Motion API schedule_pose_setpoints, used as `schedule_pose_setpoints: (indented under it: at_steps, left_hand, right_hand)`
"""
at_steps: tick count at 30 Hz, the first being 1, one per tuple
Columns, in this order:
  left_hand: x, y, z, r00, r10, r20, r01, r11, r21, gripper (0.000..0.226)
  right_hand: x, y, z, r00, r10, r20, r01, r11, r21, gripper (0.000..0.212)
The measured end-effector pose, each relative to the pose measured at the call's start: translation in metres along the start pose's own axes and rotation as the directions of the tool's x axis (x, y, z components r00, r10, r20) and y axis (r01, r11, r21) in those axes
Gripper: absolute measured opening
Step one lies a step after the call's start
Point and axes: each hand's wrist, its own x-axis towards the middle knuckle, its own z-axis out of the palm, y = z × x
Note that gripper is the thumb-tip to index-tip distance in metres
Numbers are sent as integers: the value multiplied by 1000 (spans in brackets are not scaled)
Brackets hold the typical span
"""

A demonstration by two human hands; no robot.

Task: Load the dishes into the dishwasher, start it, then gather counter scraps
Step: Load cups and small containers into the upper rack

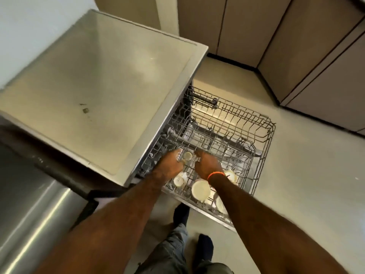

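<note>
The dishwasher's wire rack (262, 135) is pulled out over the floor. Both my hands reach into its near left part. My left hand (171, 165) curls its fingers round a small clear glass (187, 155) standing among the tines. My right hand (207, 165), with an orange band at the wrist, is just right of the glass, fingers bent down; what they touch is hidden. Below my hands sit a white mug (178, 180), a cream bowl (201, 190), a second bowl (230, 175) and a plate (219, 204). A few dark scraps (85, 110) lie on the counter (102, 72).
The counter overhangs the rack's left side. A steel appliance front (29, 214) fills the lower left. Beige cabinets (296, 56) line the far and right sides, with open floor (306, 184) right of the rack. My feet (205, 248) stand just before the rack.
</note>
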Motion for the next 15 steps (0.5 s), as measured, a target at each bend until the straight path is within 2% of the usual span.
schedule_pose_setpoints:
  at_steps: [5,7,11,15]
  left_hand:
    - [-82,8,-22,983,130,-131,-119,988,94,68]
    - [-115,3,-30,971,142,-191,-125,987,97,69]
    - [-177,-15,-48,932,141,-335,-130,990,55,60]
    - [-235,-48,-66,868,108,-484,-89,994,61,57]
  right_hand:
    - [-47,-33,-30,979,-199,-55,187,969,-163,51]
    - [-67,-51,-37,958,-281,-54,263,938,-224,50]
    - [-99,-93,-37,906,-423,12,405,860,-310,45]
    - [-127,-143,-19,813,-572,109,573,751,-329,47]
